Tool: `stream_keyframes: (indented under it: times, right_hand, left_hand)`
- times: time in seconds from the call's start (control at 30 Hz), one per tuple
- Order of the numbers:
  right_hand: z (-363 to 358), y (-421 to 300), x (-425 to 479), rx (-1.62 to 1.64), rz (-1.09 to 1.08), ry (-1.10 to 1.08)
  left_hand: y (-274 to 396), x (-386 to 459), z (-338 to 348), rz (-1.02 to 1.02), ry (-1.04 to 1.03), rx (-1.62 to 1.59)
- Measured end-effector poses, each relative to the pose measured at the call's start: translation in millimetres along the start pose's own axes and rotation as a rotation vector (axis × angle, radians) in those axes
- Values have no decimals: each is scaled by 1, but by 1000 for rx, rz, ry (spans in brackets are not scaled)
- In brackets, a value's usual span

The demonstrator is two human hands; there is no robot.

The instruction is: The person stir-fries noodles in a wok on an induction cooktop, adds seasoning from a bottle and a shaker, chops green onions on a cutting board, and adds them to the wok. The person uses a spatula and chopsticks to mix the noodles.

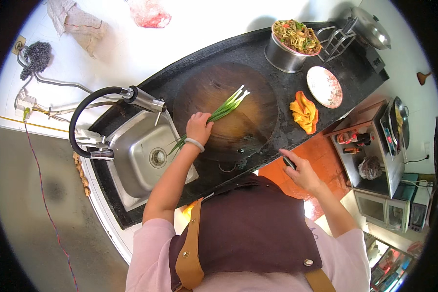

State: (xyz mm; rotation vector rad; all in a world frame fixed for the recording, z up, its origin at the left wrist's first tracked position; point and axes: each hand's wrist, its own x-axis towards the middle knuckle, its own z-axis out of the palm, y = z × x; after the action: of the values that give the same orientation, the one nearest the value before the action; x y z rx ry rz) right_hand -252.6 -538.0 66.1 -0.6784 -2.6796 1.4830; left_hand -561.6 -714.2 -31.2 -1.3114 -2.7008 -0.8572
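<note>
My left hand (198,128) is closed around a bunch of green onions (227,106), pressing them onto a round wooden chopping board (219,76). Their white ends point away to the upper right, while the thin green tips (177,145) stick out behind the hand towards the sink. At the counter's front edge, my right hand (303,174) grips a dark handle (289,162). What that handle belongs to cannot be made out clearly.
Left of the board are a steel sink (137,160) and a tall black-hosed faucet (76,120). To the right lie a yellow-orange cloth (304,113) and a floral plate (325,87). Behind them, a bowl of shredded food (295,36) sits on a steel pot (283,58) beside a wire rack (334,43).
</note>
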Motion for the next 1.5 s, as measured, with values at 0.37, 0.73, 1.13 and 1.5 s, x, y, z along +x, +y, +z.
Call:
stream_keyframes:
  times: [0.37,0.73,1.13,1.5]
  right_hand:
    - [35,-24,76,101,118,29]
    - [66,-18,129,-85,55,87]
    - [39,-26,92,189,133,-57]
    - [60,-30,108,158,183,-7]
  left_hand:
    - [-4,-21,-14,27,-53,103]
    - [-2,-25,-11,1,0,43]
    - [-3,-26,-9,-7,30,-28]
    - [-5,-26,-7,-17,45,-21]
